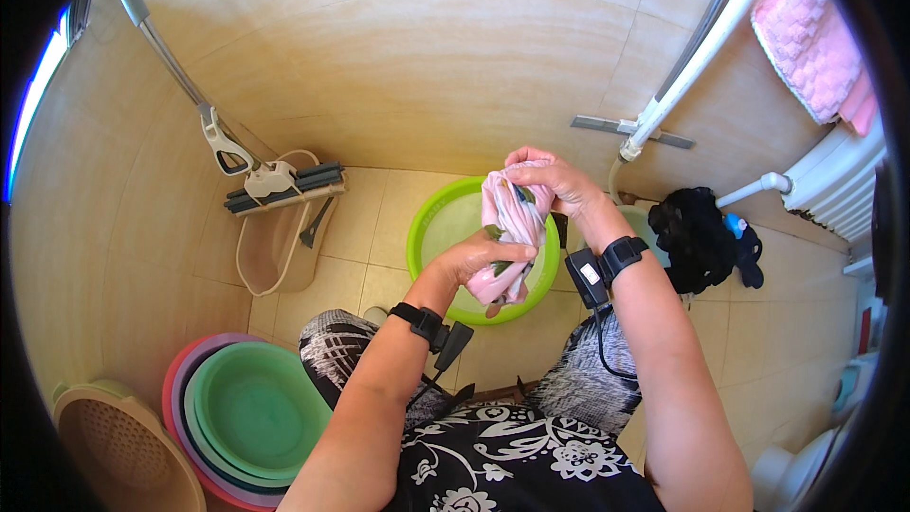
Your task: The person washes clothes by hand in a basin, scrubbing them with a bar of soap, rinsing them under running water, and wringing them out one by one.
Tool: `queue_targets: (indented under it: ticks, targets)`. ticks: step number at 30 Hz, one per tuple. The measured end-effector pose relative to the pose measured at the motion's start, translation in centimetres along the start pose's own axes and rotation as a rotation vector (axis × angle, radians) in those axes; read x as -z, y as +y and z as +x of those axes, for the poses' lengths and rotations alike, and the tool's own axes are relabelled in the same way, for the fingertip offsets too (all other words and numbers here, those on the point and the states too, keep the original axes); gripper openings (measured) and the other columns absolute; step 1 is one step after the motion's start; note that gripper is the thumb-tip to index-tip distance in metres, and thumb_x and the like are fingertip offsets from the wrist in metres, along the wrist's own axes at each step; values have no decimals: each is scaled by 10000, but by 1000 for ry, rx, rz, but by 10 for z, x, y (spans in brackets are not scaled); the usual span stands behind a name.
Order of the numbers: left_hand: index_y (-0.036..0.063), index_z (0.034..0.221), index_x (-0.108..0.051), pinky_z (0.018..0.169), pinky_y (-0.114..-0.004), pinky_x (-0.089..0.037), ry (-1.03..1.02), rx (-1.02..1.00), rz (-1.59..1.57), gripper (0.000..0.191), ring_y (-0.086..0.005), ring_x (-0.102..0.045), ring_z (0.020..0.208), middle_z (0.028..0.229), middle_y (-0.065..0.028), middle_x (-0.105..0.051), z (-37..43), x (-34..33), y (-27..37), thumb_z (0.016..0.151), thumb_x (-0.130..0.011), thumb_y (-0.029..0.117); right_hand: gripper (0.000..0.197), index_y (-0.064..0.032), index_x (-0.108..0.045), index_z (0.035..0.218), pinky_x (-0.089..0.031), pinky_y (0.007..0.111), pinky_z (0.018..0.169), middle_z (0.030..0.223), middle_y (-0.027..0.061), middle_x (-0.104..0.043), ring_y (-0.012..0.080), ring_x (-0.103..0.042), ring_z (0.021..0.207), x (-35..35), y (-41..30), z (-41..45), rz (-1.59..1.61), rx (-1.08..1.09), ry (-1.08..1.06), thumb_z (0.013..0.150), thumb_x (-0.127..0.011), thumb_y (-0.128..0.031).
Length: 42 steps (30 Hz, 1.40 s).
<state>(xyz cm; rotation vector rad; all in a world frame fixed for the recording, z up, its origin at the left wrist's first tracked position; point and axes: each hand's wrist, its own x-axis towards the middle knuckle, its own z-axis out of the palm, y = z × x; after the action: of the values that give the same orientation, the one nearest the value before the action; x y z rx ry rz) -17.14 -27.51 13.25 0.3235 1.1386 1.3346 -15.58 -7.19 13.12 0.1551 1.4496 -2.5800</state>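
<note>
My left hand [478, 257] grips the lower end of a bunched pink cloth [513, 220] with green and dark patterned patches. Its upper end is in my right hand [556, 181], with the fingers wrapped around the fabric. Both hands hold the cloth above a round lime-green basin [414, 242] on the tiled floor. The basin holds pale, cloudy liquid, partly hidden by my hands and the cloth. A black strap with a small device sits on each wrist.
Stacked basins [259, 405] and a tan perforated basin [121, 441] stand lower left. A sponge mop [274, 181] leans over a beige bucket [277, 249]. At right, dark clothing [693, 238] lies over a pale basin [638, 224], near a floor squeegee [603, 125] and a radiator [835, 178].
</note>
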Motion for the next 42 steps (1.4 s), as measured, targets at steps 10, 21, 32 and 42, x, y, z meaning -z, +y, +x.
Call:
queue_targets:
  ticks: [10,21,32,42]
  targets:
    - [40,1048,-589,696,-371,-513,426,-51,840,480,-264,-652,820,894,-136,-652,26,8,-17,722,-726,365,276,-44,-571,867,-494,285,604,787,59,-612,114,-584,701,-2,41,13,-357,62,353,671,-764,-63]
    - [109,953,-662,744,-371,-518,584,2,1446,373,-287,-658,820,862,-116,-681,36,14,-26,744,-647,417,396,-50,-582,923,-504,310,676,835,84,-635,152,-594,757,-7,54,6,-681,61,453,643,-791,-237]
    - [71,1032,-601,654,-321,-503,228,-113,597,462,-165,-637,750,810,-32,-655,38,29,-8,769,-695,438,405,-62,-587,938,-502,343,754,928,129,-603,288,-621,854,-29,10,-26,-1191,313,492,626,-771,-243]
    - [128,1257,-504,1017,-552,-332,318,-254,-598,716,-269,-511,1163,1262,-77,-544,44,30,-11,856,-371,706,298,-73,-583,868,-494,362,833,994,121,-579,281,-577,991,-62,-9,-45,-1247,951,323,619,-748,-82]
